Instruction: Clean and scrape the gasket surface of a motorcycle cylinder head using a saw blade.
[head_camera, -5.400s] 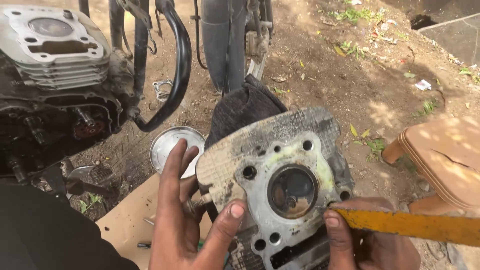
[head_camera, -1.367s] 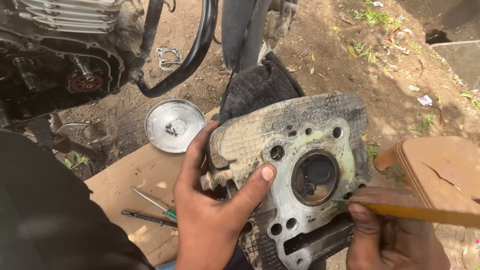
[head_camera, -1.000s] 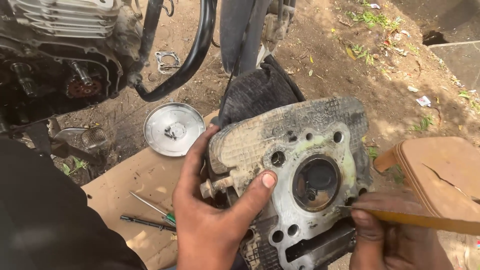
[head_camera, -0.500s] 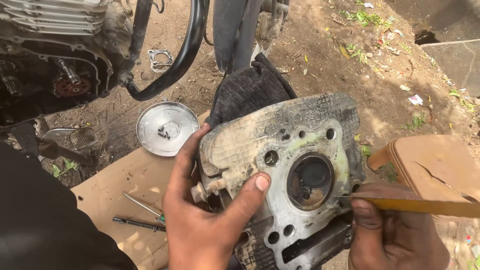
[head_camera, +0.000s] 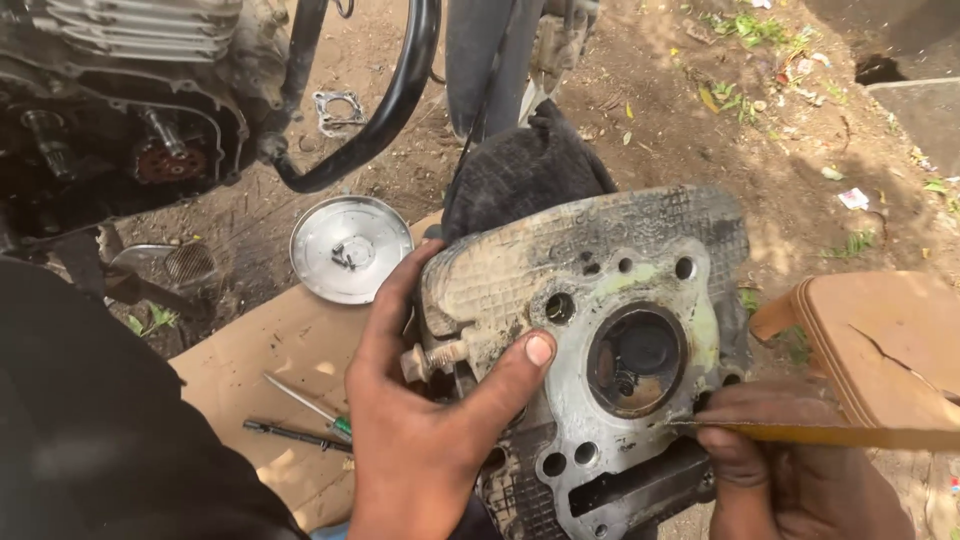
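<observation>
Two hands are working on the cylinder head (head_camera: 600, 350): your left hand (head_camera: 430, 420) is gripping its left edge, thumb on the face, while your right hand (head_camera: 790, 470) is closing around a yellow blade (head_camera: 830, 435) at the bore's lower rim. Green gasket residue near the bore looks partly scraped, with patches remaining.

Only packaging-type items here: a flat tan cardboard sheet (head_camera: 290, 350) is lying on the dirt at lower left, serving as a mat under the tools. A small white paper scrap (head_camera: 853, 198) is lying on the ground upper right. No labels, signs or screens showing.
</observation>
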